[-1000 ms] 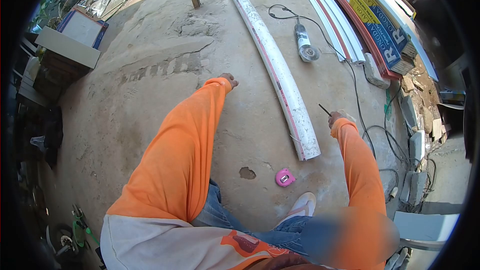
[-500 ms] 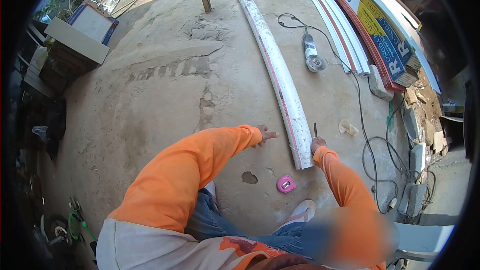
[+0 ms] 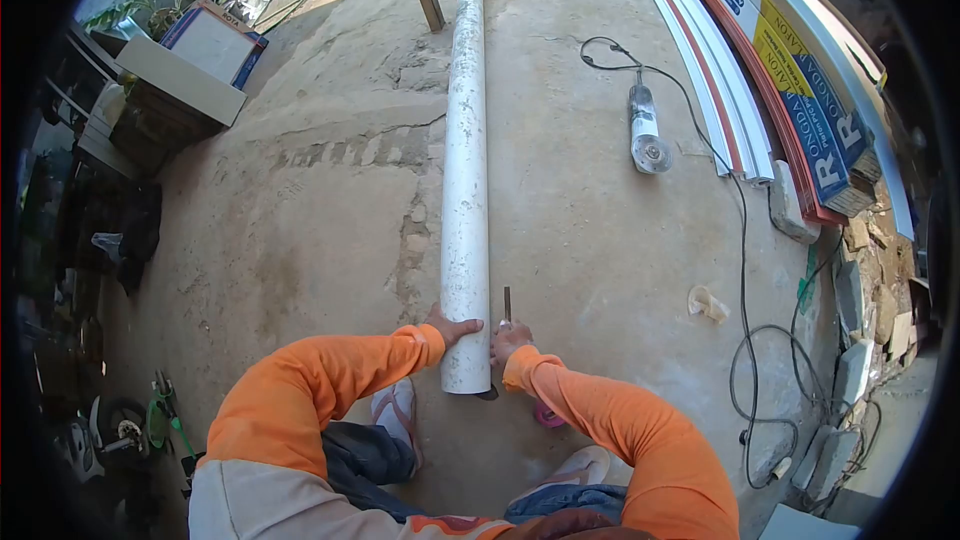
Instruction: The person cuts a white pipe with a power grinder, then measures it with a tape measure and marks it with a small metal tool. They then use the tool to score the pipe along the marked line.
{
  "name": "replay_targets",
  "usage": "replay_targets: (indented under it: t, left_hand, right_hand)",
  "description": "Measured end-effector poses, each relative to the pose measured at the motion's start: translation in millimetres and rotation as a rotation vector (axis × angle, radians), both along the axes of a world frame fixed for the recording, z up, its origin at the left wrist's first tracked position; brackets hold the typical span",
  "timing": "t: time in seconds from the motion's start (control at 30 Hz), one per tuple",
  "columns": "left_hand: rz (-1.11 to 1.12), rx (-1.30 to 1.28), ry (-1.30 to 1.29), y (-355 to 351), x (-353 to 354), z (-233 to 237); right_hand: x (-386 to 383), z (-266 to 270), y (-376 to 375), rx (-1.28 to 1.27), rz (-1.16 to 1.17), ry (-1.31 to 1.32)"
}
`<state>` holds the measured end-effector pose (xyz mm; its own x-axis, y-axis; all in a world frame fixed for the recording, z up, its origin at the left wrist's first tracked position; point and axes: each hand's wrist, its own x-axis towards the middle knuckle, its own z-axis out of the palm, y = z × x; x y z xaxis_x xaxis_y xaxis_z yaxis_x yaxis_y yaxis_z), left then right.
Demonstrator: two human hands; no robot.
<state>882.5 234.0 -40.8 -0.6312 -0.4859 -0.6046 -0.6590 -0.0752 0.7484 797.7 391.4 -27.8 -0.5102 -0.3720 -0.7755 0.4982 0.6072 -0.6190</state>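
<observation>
Long white pipe (image 3: 466, 170), dirt-smudged, left hand (image 3: 452, 328) gripping its near end

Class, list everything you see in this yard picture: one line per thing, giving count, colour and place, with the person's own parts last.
pipe: one, white, lying on the concrete floor from top centre down to the hands
angle grinder: one, grey, on the floor right of the pipe
cable: one, black, from the grinder to loops at lower right
roofing sheets: a stack, white, red, blue and yellow, along the right edge
scrap: one, pale, crumpled, right of the hands
tape measure: one, pink, partly hidden under the right forearm
boxes: several, white and blue, upper left
left hand: orange sleeve, gripping the pipe near its end
right hand: orange sleeve, holding a thin dark stick beside the pipe
</observation>
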Motion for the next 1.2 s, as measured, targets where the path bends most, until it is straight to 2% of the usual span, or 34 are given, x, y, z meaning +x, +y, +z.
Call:
replay_targets:
  t: [0.03,0.07,0.13,0.23,0.3,0.33,0.4,0.47,0.5,0.53,0.6,0.63,0.67,0.7,0.73,0.77,0.83,0.9,0.93,1.0,1.07,1.2]
  left_hand:
    - [-0.033,0.006,0.026,-11.4,9.7,21.9]
    - [-0.068,0.013,0.052,-21.0,15.5,51.3]
    - [-0.083,0.1,0.163,-45.2,35.8,74.9]
    - [-0.061,0.157,0.042,-66.7,57.3,104.1]
    - [-0.17,0.016,-0.368,-65.3,69.2,123.6]
    - [-0.15,0.033,-0.392,-58.5,82.2,123.6]
    - [0.074,-0.185,-0.357,-44.4,114.3,126.9]
    - [0.159,-0.153,-0.309,-8.4,126.8,123.3]
    - [0.23,-0.133,-0.231,14.4,126.1,117.3]
    - [0.187,-0.179,-0.232,33.9,124.0,110.6]
    - [0.147,-0.217,-0.165,70.1,101.7,100.9]
    - [0.157,-0.21,-0.101,85.1,84.6,98.6]
    - [0.163,-0.209,-0.083,93.3,72.3,86.6]
    - [0.156,-0.367,-0.101,98.4,65.1,71.6]
    - [0.138,-0.522,-0.124,102.4,62.0,62.1]
    - [0.12,-0.52,-0.117,101.6,51.5,70.3]
    - [0.175,-0.306,-0.307,102.5,38.2,84.9]
    - [0.122,-0.318,-0.213,104.8,39.4,63.7]
    - [0.135,-0.256,-0.265,109.4,34.8,66.9]
    - [0.162,-0.182,-0.294,115.5,29.8,72.6]
    - [0.124,-0.249,-0.38,119.1,29.1,79.0]
    - [0.118,-0.234,-0.196,93.0,64.7,77.0]
  right_hand:
    - [4.7,21.2,-11.5,-0.075,-0.052,-0.219]
    - [4.2,18.2,-21.0,-0.082,-0.037,-0.237]
    - [13.8,6.2,-30.8,-0.165,0.164,-0.029]
    - [43.4,-6.8,-39.1,-0.316,0.458,0.263]
    - [22.2,33.0,-14.0,-0.259,0.618,0.214]
    - [11.9,35.8,1.9,-0.248,0.73,0.262]
    - [-0.8,26.6,41.3,-0.234,0.896,0.368]
    - [-7.2,26.6,74.0,-0.231,0.978,0.421]
    - [-9.8,38.2,91.2,-0.259,1.146,0.465]
    - [-9.7,50.3,105.7,-0.285,1.311,0.514]
    - [4.1,72.9,125.0,-0.384,1.466,0.52]
    - [10.8,72.7,133.4,-0.372,1.474,0.535]
    - [18.6,67.2,141.5,-0.375,1.594,0.546]
    - [28.2,59.3,147.4,-0.38,1.707,0.547]
    - [35.9,46.4,155.2,-0.288,1.696,0.61]
    - [37.0,44.2,158.4,-0.277,1.68,0.611]
    - [32.5,46.5,168.8,-0.241,1.51,0.765]
    - [18.8,60.5,172.2,-0.104,1.459,0.807]
    - [12.4,66.7,172.3,0.006,1.398,0.841]
    - [1.5,58.1,172.0,0.011,1.443,0.862]
    - [5.1,59.2,174.6,0.007,1.489,0.863]
    - [7.6,95.7,166.0,0.402,1.237,0.815]
